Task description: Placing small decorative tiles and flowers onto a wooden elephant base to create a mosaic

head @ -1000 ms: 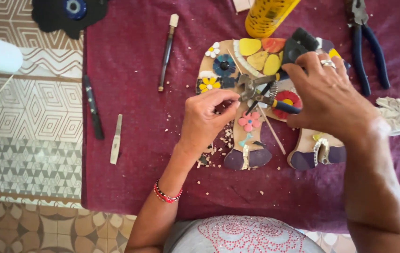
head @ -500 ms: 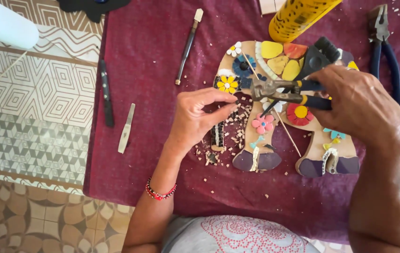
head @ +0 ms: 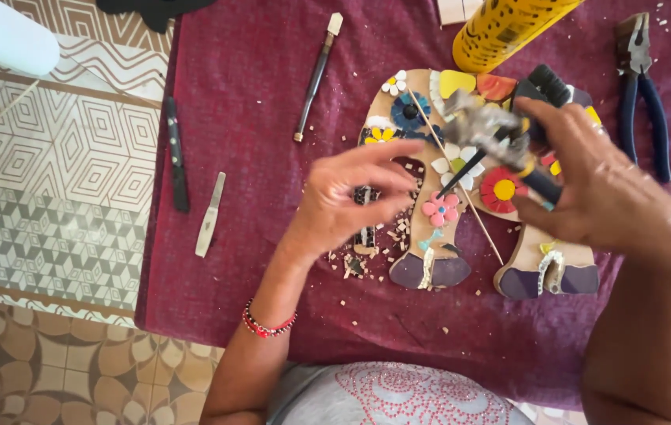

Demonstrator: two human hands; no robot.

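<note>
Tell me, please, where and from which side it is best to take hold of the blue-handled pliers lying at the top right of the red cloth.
Grip the blue-handled pliers by both blue handles, around their middle, coming from above. They lie flat on the red cloth with the metal head pointing away and the handles slightly spread towards the person, so fingers can probably close both handles together. The right hand is nearest, but already holds a tool.

Both forearms are bare, with no sleeves in view. The left wrist carries a red beaded bracelet (head: 269, 323) (a few dark beads are mixed in). The right hand (head: 603, 197) wears a ring, partly blurred. At the bottom edge shows a grey top (head: 398, 397) patterned with small pink dots.
</note>
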